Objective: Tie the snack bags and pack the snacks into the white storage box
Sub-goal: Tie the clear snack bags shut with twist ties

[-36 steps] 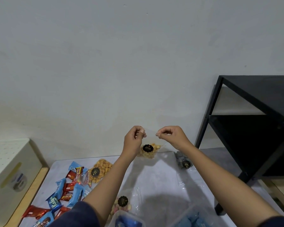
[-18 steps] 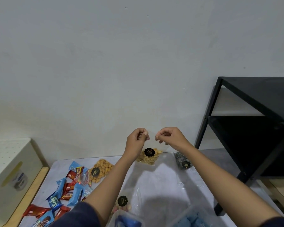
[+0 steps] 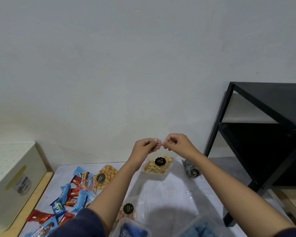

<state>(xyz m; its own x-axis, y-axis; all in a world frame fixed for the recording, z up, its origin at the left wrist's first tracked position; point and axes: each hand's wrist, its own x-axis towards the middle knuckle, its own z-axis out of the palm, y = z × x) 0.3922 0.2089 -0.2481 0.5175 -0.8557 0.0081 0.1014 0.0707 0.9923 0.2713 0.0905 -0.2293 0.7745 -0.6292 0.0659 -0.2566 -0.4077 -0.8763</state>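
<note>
A clear bag of pale nuts [image 3: 156, 165] with a black round sticker hangs above the table's far edge. My left hand [image 3: 145, 147] and my right hand [image 3: 177, 142] pinch its clear top, fingertips almost touching each other. A second nut bag [image 3: 106, 176] lies left of it on the table. A bag of pastel sweets [image 3: 127, 212] lies near me, partly behind my left arm. The white storage box [image 3: 10, 182] with a perforated lid stands at the far left.
Several red and blue wrapped bars [image 3: 70, 197] are scattered over the grey table [image 3: 174, 194] on the left. A dark patterned bag [image 3: 192, 170] lies at the far right. Two clear tubs with blue packets [image 3: 132, 230] sit at the near edge. A black shelf [image 3: 263, 134] stands on the right.
My hands have drawn together, bringing the two top corners of the nut bag toward each other. The bag has dropped slightly toward the table.
</note>
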